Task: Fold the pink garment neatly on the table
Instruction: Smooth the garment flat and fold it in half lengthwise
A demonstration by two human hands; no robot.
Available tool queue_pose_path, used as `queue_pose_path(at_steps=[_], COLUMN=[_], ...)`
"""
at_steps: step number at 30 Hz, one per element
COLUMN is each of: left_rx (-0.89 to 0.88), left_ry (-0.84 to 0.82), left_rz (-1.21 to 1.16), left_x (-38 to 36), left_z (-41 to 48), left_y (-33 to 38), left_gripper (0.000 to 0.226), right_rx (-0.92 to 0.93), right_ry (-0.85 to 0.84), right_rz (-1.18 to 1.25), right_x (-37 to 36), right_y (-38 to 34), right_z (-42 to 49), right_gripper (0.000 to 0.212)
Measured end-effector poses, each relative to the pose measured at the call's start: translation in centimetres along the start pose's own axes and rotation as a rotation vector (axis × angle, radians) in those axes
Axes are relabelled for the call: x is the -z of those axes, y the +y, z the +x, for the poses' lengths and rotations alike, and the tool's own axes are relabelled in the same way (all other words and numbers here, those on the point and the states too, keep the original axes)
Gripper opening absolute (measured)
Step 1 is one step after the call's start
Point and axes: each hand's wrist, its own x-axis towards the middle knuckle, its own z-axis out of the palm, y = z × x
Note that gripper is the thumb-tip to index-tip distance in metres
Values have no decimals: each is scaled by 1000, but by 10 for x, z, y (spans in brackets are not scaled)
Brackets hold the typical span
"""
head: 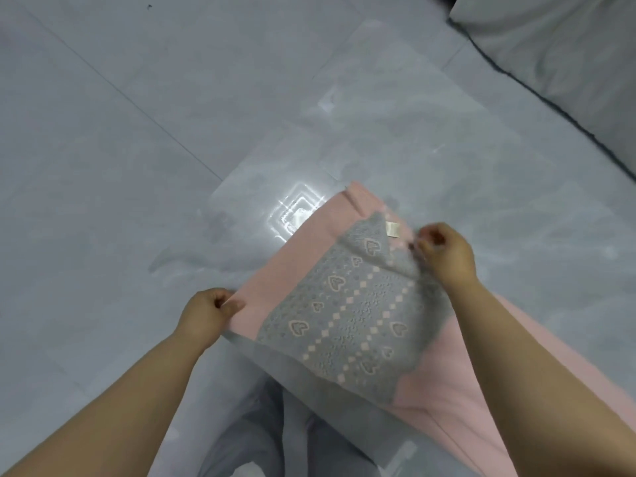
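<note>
Left grip (pixel 206 315), right grip (pixel 444 253) pinch pink garment (pixel 299 256) edges over glass table (pixel 378 115); grey cushion (pixel 568 46) beyond.

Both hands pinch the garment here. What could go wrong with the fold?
The left hand and right hand each pinch only an edge of the pink garment; a slip would likely skew the fold. Much cloth seems to trail off the clear table at lower right, so its weight may drag it down.

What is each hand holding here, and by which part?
Both hold the garment: left hand pinches its pink edge, right hand the grey patterned edge near the label.
</note>
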Motion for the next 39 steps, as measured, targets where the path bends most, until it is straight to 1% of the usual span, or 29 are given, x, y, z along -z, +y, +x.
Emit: queue_pose_path(at_steps=[3,6,8,10,12,13,15,17,19,23,25,28,29,31,33,36,37,39], left_rx=[19,31,31,29,32,33,32,28,26,26,53,105,117,131,138,138,135,123], left_ry=[-11,-6,-6,-15,-26,-32,-42,-46,-51,-59,-70,-71,-68,-59,-43,-11,-4,5], left_rz=[1,6,19,29,25,16,-13,-39,-74,-200,-291,-389,-403,-414,-425,-419,-411,-402], left_x=[-4,-9,-10,-11,-10,-10,-10,-10,-10,-11,-13,-15,-15,-15,-14,-13,-13,-12], left_z=[3,7,9,10,10,11,13,13,14,13,13,12,12,11,13,16,16,18], left_y=[-7,-11,-11,-11,-11,-11,-12,-12,-13,-16,-18,-23,-25,-29,-32,-32,-32,-33], left_gripper=[25,21,21,18,13,11,9,8,9,14,15,17,18,17,15,14,14,13], right_rx=[-17,71,122,70,-32,-58,-55,-6,100,293,305,231,240,264,220,102,72,35], right_ry=[-86,-117,-129,-52,89,119,81,42,36,6,10,-40,-37,-30,-58,-130,-139,-159], right_rz=[-76,-238,-263,-215,-217,-251,-376,-461,-397,-227,-232,-413,-397,-223,-48,203,241,246], right_x=[-4,-10,-11,-3,12,18,20,11,-5,-43,-61,-78,-80,-79,-75,-67,-64,-61], right_y=[30,38,36,33,31,31,29,17,-2,-54,-74,-90,-92,-91,-89,-93,-94,-95], right_z=[-17,-18,-16,-12,-8,-4,2,9,15,24,31,37,38,39,39,40,42,45], right_gripper=[17,17,13,16,21,22,20,23,29,31,34,31,27,17,22,37,38,30])
